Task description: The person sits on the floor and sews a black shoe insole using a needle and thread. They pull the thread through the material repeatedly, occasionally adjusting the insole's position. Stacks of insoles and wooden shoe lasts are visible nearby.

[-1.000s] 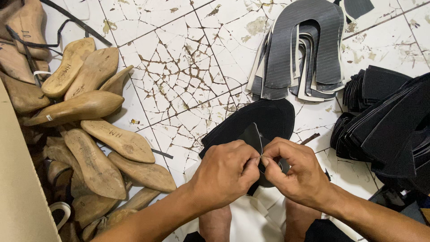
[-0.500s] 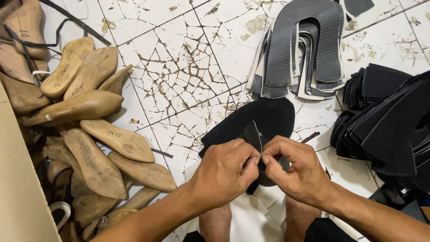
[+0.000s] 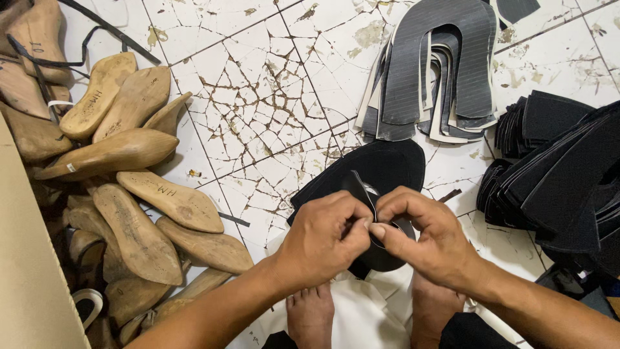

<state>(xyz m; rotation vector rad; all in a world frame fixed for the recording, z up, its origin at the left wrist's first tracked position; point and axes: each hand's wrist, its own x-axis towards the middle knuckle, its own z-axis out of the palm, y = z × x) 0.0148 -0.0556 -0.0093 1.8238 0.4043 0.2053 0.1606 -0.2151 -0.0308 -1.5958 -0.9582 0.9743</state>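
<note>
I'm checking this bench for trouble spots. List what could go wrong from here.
1. Both hands, left hand and right hand, pinch a black strip at the fingertips; it might slip or tear.
2. The wooden shoe lasts lie heaped close to the left forearm; a nudge could tip them.
3. Bare feet rest on the cracked tile floor, whose edges might cut.

A black sole piece (image 3: 381,169) is pinched at its near end between the left hand (image 3: 321,240) and the right hand (image 3: 423,236), fingertips meeting over a folded black strip. Wooden lasts (image 3: 129,152) are heaped at the left on the cracked tile floor (image 3: 258,97). Grey U-shaped cutouts (image 3: 433,71) are stacked above, black pieces (image 3: 562,174) piled at the right. Bare feet (image 3: 311,313) are seen below the hands.
</note>
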